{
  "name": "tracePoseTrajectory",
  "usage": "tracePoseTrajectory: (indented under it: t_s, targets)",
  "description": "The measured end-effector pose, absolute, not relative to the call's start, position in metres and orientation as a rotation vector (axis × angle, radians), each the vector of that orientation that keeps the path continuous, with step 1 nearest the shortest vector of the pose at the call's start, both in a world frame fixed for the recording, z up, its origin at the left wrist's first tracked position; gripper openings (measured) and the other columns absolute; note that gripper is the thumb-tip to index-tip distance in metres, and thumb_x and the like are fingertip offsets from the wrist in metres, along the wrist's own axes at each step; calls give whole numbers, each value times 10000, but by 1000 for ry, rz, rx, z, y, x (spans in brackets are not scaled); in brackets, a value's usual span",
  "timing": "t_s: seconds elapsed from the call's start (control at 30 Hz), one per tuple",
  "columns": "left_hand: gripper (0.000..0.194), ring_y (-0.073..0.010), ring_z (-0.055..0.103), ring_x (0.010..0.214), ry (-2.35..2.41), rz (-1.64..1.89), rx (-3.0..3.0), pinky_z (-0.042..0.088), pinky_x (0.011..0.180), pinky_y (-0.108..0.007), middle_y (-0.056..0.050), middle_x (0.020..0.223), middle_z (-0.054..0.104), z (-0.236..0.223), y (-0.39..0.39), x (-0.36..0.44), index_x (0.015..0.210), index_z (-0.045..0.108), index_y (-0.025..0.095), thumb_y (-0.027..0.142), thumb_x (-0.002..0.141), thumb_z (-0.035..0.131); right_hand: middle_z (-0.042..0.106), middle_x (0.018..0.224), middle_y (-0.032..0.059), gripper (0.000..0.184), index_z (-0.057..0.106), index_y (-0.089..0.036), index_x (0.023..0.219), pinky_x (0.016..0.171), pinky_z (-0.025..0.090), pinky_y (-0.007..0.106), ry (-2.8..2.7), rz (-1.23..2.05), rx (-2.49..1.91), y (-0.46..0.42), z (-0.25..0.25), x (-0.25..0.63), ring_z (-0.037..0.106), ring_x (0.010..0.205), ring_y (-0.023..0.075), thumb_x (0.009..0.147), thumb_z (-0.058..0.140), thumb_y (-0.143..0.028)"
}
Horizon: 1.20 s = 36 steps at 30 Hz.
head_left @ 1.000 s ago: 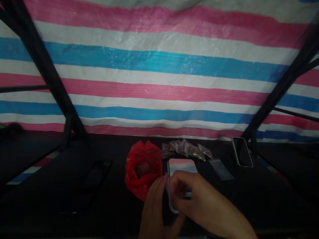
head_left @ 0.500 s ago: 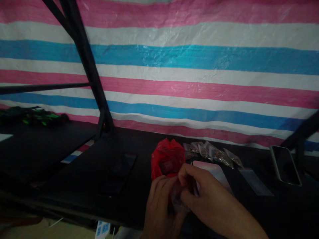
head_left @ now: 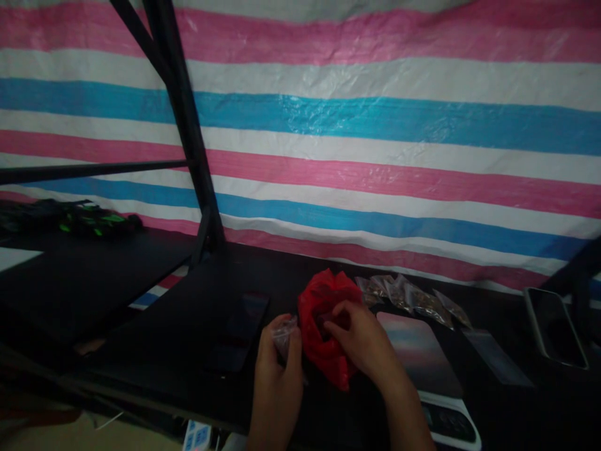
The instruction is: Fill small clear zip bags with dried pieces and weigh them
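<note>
A small clear plastic bag (head_left: 284, 332) is pinched between the thumb and fingers of the left hand (head_left: 276, 376), held just above the near edge of the black table (head_left: 197, 313), a little left of its middle. Just beside it, to the right, the right hand (head_left: 361, 341) has its fingertips pushed into the mouth of a crumpled red plastic bag (head_left: 323, 332) that sits on the table; the fingers are curled inside the opening, and whether they close on anything in there cannot be told. Right of the red bag, toward the near edge, lies a digital scale (head_left: 422, 360) with a glossy platform and a white body. Behind the scale and the red bag, near the far edge, a row of small filled packets (head_left: 408, 294) lies in a loose line. An empty clear sachet (head_left: 498, 360) lies flat to the right of the scale, and a phone (head_left: 556, 326) rests near the table's right end. A dark flat device (head_left: 241, 329) lies on the table left of the hands. The surface is matt black and dimly lit. A black metal frame (head_left: 185, 119) rises at the table's far left corner, and a tarpaulin (head_left: 375, 119) striped in pink, white and blue hangs as the back wall. On a lower black surface to the left sits a black and green object (head_left: 94, 220).
</note>
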<state>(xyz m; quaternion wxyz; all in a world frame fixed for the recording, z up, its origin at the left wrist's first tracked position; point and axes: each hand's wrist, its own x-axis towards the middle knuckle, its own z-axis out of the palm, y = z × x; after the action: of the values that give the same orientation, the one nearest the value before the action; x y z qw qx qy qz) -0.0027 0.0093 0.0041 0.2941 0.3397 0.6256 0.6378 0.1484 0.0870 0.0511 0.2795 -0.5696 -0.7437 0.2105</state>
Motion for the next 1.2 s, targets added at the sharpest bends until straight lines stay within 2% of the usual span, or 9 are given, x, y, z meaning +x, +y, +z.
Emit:
tracePoseTrajectory:
  t_s: [0.1,0.23,0.37,0.5,0.63,0.73,0.9,1.03,1.2]
  targets:
    - [525,-281,744,934,1648,1648,954,618,855,-456,-116,1045,752,7,20,5,1141,655,177,635,887,616,801,979,62,127,741,-237,881,849,457,359,-2058,513,-1552,82,53,139,721,977,276,853,737,-113]
    - [388,-254,721,761,1710,1583,941,595,722,-416,-45,867,715,15,30,15,1042,590,209,500,805,686,771,1030,45,205,725,-229,870,929,431,380,-2150,581,-1417,71,58,138,690,1035,258,840,688,-29]
    - [373,-215,662,648,1738,1657,905,530,604,-339,23,756,660,18,33,18,977,567,236,377,686,754,731,1045,31,283,699,-222,859,963,441,378,-2210,703,-1335,60,62,150,663,1057,241,774,644,42]
    - [369,-152,560,580,1660,1788,889,480,538,-269,66,690,563,20,34,20,917,536,244,380,625,716,708,1065,48,329,712,-218,890,989,458,387,-2164,734,-1358,57,62,168,650,1086,249,737,610,55]
    - [326,-103,459,519,1593,1879,893,415,474,-214,96,654,469,19,33,22,872,521,247,348,629,713,698,1194,75,458,769,-226,1093,1012,480,372,-2049,766,-1369,58,65,179,646,1146,255,720,638,5]
    - [289,-81,415,512,1561,1948,917,378,459,-187,96,641,452,19,33,22,799,513,243,314,622,730,717,1247,79,541,768,-254,1272,1037,486,369,-2071,851,-1364,56,68,177,664,1154,256,766,672,-89]
    - [312,-95,521,593,1502,2028,975,468,539,-187,61,700,565,20,32,20,781,540,232,273,579,775,760,1328,74,478,774,-241,1270,1150,417,389,-2149,795,-1261,55,66,165,635,1298,288,825,639,-130]
    - [331,-118,607,627,1464,2042,1048,519,574,-207,28,751,658,19,30,14,801,570,230,246,574,812,752,1332,154,354,786,-153,1197,1153,415,423,-2123,646,-1436,60,62,164,621,1310,335,876,639,-182]
    - [305,-98,555,563,1512,2014,1151,471,529,-185,62,694,608,16,27,7,855,614,224,213,603,786,754,1313,182,337,792,-106,1183,1169,396,422,-2083,558,-1513,64,64,168,624,1301,339,896,629,-173]
